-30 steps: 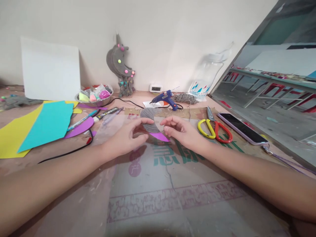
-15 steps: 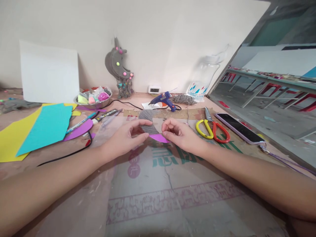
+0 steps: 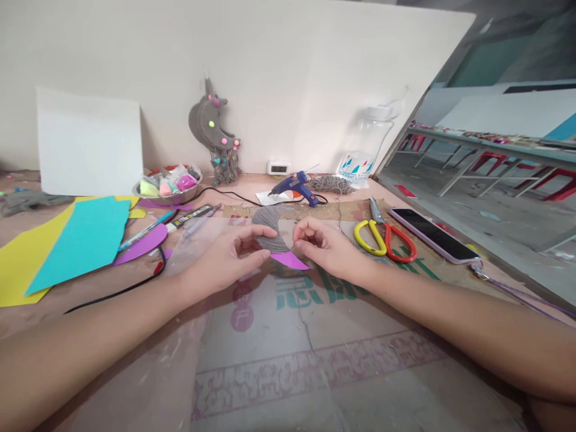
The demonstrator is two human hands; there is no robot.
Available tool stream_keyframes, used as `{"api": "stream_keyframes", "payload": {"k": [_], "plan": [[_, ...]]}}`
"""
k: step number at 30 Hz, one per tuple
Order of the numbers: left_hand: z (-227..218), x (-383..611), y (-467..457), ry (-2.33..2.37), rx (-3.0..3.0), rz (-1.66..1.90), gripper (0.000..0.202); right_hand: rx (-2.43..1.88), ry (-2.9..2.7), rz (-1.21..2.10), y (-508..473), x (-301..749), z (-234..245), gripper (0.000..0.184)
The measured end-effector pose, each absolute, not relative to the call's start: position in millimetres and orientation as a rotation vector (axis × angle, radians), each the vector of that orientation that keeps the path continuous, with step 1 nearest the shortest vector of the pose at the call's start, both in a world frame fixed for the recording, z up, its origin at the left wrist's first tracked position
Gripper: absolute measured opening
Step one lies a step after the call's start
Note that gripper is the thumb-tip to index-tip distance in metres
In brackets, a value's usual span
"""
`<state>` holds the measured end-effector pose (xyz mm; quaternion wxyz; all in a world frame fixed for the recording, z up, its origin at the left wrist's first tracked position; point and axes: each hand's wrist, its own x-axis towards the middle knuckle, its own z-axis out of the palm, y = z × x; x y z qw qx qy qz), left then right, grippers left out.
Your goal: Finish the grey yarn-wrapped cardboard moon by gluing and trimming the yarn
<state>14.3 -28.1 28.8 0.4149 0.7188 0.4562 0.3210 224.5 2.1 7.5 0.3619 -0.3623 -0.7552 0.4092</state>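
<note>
A crescent-shaped card (image 3: pixel 290 260) shows purple at its lower tip, and grey yarn (image 3: pixel 269 221) is wound closely round the rest of it. My left hand (image 3: pixel 240 251) grips the crescent's left edge between thumb and fingers. Close by on the right, my right hand (image 3: pixel 320 241) is pinched at the crescent's inner curve, with a thin end of the yarn at its fingertips. Past my hands lies a blue hot glue gun (image 3: pixel 294 185) on a white scrap. Scissors (image 3: pixel 384 237) with one yellow and one red handle rest right of my right hand.
On the right lies a phone (image 3: pixel 434 234). A clear bottle (image 3: pixel 364 147) and a yarn bundle (image 3: pixel 333 184) stand behind. Left are a metal bowl (image 3: pixel 173 197), coloured sheets (image 3: pixel 81 240) and a black cord (image 3: pixel 117 299). A decorated grey moon (image 3: pixel 202 123) leans against the wall.
The view has tilted slightly, so the background sits a little lower. More of the purple tip shows below the wound yarn. Both hands keep nearly the same hold.
</note>
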Motion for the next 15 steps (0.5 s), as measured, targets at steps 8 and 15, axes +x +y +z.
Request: {"api": "stream_keyframes", "payload": {"k": [8, 15], "plan": [[30.0, 6.1, -28.9, 0.994, 1.856, 0.841, 0.026, -0.969, -1.954, 1.062, -0.8, 223.3, 8.4, 0.007], [22.2, 7.5, -24.6, 1.099, 1.743, 1.002, 0.037, -1.121, -2.020, 0.731, -0.4, 224.5, 10.4, 0.013]]}}
